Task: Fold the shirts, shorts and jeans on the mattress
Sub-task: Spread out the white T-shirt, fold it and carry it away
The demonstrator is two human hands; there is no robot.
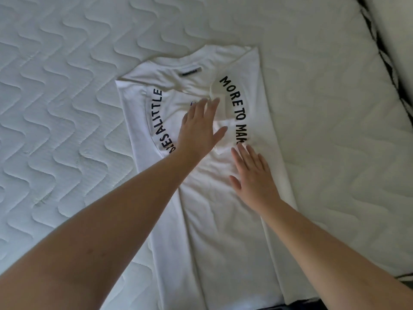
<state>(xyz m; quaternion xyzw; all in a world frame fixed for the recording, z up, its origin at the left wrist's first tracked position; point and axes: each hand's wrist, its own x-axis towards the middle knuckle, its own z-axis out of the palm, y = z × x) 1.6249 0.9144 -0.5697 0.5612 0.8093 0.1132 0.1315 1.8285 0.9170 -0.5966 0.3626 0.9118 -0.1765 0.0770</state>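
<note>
Left hand [199, 128] and right hand [253, 175] press flat on the shirt [219, 231].

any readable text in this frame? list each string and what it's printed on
"MORE TO MAK": black arc on the right folded side of the white T-shirt, cut off behind the right hand.
"ES ALITTLE": black arc on the left folded side; its start is hidden by the left hand.
Neck label: dark tag with print too small and blurred to read.
Mattress: no text.
</note>
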